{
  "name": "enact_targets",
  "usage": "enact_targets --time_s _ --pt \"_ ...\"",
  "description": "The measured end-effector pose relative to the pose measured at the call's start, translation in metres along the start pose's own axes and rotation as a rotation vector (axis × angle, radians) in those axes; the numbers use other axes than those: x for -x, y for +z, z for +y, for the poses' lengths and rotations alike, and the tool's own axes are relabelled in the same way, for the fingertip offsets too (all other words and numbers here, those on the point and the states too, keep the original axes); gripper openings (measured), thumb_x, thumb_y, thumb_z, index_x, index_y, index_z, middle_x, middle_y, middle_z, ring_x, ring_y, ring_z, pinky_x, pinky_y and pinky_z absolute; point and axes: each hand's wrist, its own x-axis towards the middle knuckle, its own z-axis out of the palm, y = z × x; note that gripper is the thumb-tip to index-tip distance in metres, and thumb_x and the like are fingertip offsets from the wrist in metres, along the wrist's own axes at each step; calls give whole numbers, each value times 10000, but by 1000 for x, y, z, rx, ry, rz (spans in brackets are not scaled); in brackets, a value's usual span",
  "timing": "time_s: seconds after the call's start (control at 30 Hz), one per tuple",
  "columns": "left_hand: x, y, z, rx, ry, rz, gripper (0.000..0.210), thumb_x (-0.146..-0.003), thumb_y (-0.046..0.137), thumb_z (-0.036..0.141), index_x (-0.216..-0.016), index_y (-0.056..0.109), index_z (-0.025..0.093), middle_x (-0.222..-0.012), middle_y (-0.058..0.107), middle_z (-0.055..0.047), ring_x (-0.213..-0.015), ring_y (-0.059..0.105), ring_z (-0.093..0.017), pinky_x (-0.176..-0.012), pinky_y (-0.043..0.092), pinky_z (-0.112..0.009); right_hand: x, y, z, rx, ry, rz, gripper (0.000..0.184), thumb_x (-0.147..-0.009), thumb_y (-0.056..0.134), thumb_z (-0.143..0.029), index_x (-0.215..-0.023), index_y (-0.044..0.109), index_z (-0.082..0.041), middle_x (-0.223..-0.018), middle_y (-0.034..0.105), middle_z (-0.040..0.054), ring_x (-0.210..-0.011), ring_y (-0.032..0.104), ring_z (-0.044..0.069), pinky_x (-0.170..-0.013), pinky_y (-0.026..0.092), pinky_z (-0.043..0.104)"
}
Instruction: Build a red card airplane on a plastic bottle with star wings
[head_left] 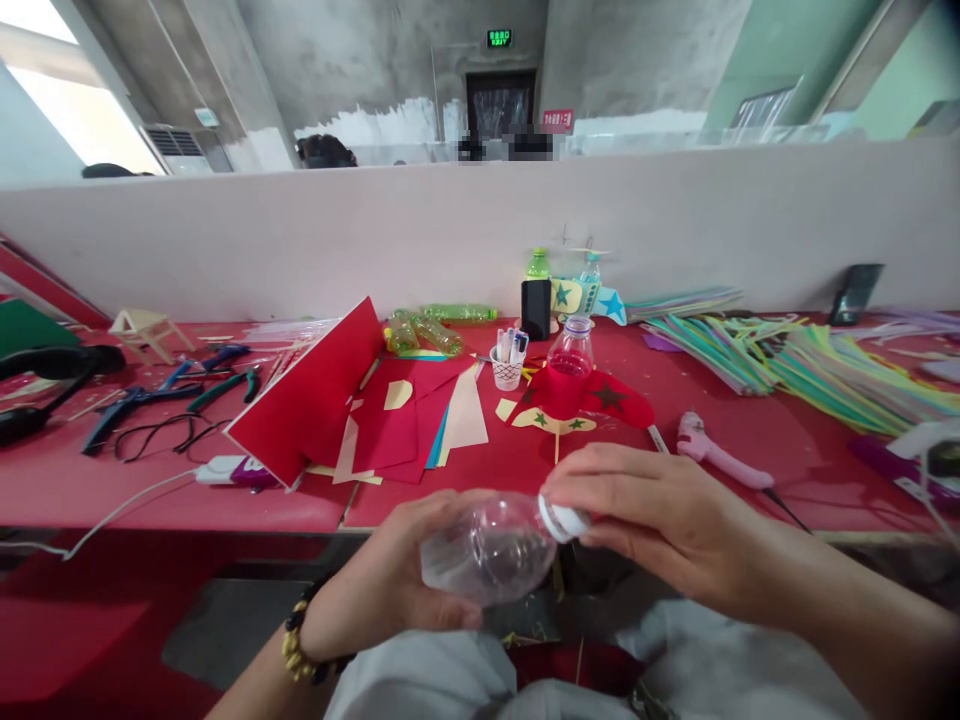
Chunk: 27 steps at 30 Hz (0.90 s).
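A clear plastic bottle (pixel 499 545) lies nearly sideways above my lap, in front of the table edge. My left hand (pixel 412 565) is wrapped round its body. At the neck, the fingers of my right hand (pixel 637 505) are closed on the white cap (pixel 561 520), which sits on the bottle's mouth. Beyond my hands, a cut bottle (pixel 571 350) stands upright, wrapped in red paper with dark stars on side flaps. A cream paper strip with green stars (pixel 553 420) lies in front of it.
Coloured paper sheets (pixel 386 425) lie beside a leaning red board (pixel 315 395). A pink glue gun (pixel 720 455) rests at the right, before bundled coloured strips (pixel 795 360). Pliers (pixel 139 405), a cup of pens (pixel 508 365) and green bottles (pixel 431 328) are also on the red table (pixel 450 500).
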Motion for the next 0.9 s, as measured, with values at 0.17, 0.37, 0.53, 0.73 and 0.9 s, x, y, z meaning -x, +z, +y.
enact_targets --time_s 0.17,0.37,0.53,0.73,0.9 --pt "5 28 1 -14 10 34 752 -642 841 430 -1320 515 432 -1284 621 1 -1132 613 -261 -938 517 -367 23 13 -2 124 271 -68 269 -926 514 -444 -927 636 -204 -756 669 21 -645 600 142 -579 442 249" --pt "5 49 0 -72 8 8 807 -645 839 451 -1357 458 457 -1326 585 15 -1179 579 -242 -1011 473 -358 44 31 5 139 351 34 498 -940 380 -578 -735 609 -186 -589 593 6 -500 511 115 -481 335 243" --pt "6 53 1 -39 -12 12 803 -613 850 475 -1335 499 437 -1295 609 -6 -1151 599 -259 -976 500 -379 59 19 -8 115 326 14 411 -871 576 -448 -1258 551 -312 -1044 713 40 -877 682 200 -706 538 292" --pt "9 63 -5 -40 -10 -30 873 -578 864 469 -1361 482 423 -1281 620 -11 -1116 621 -249 -960 515 -359 65 19 -5 153 434 -61 366 -879 521 -556 -779 648 -227 -642 650 21 -536 593 172 -482 440 277" --pt "11 61 -2 -58 13 7 859 -573 877 444 -1339 488 446 -1275 623 9 -1095 632 -231 -891 549 -313 67 16 -7 133 341 -45 364 -851 610 -471 -1176 619 -307 -959 723 27 -813 681 199 -678 537 303"
